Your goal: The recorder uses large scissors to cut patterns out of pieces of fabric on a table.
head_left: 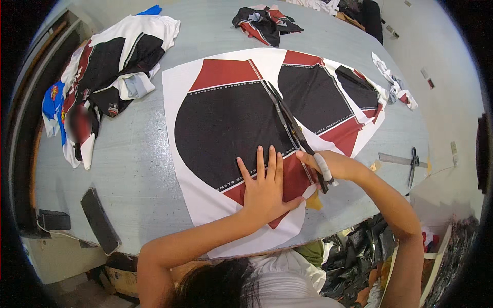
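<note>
A white cloth [179, 108] printed with black and dark red panels lies spread on the grey-blue table. My left hand [264, 192] rests flat on it, fingers spread over the lower edge of the large black panel [226, 123] and the red strip below. My right hand [336, 165] is closed around the handles of long dark scissors [288, 119], one grip wrapped in white. Their blades point away from me along the printed strip between the large panel and the second black panel [310, 97]. From this view I cannot tell how far apart the blades are.
A heap of printed garments or fabric pieces [128, 51] lies at far left, a smaller fabric bundle [267, 23] at the back. A dark phone-like slab [99, 220] sits near left. A ruler [393, 158] and smaller scissors [413, 167] lie at right; black plastic bags [354, 254] are below the edge.
</note>
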`<act>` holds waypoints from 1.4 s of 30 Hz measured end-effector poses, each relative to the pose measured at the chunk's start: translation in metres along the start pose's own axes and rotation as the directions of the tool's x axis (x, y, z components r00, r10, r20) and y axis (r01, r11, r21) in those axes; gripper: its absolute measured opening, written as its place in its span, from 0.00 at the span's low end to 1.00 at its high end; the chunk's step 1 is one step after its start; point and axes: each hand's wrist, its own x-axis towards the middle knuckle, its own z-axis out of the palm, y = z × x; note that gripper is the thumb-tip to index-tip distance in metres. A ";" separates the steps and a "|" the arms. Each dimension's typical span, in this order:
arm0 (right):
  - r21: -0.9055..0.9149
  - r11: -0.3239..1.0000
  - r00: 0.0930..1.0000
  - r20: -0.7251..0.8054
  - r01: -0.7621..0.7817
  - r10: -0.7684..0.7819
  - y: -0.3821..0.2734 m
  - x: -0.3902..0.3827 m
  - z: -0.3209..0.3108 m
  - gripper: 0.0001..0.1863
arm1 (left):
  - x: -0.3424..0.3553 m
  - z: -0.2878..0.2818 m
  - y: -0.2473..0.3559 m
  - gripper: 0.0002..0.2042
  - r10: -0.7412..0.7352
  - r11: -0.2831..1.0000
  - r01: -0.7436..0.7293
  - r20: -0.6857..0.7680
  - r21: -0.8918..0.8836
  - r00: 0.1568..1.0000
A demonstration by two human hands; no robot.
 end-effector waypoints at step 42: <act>0.227 0.974 0.999 -0.041 0.027 -0.018 -0.024 0.090 -0.043 0.38 | -0.001 0.001 0.000 0.53 0.014 0.996 -0.016 0.033 0.086 0.999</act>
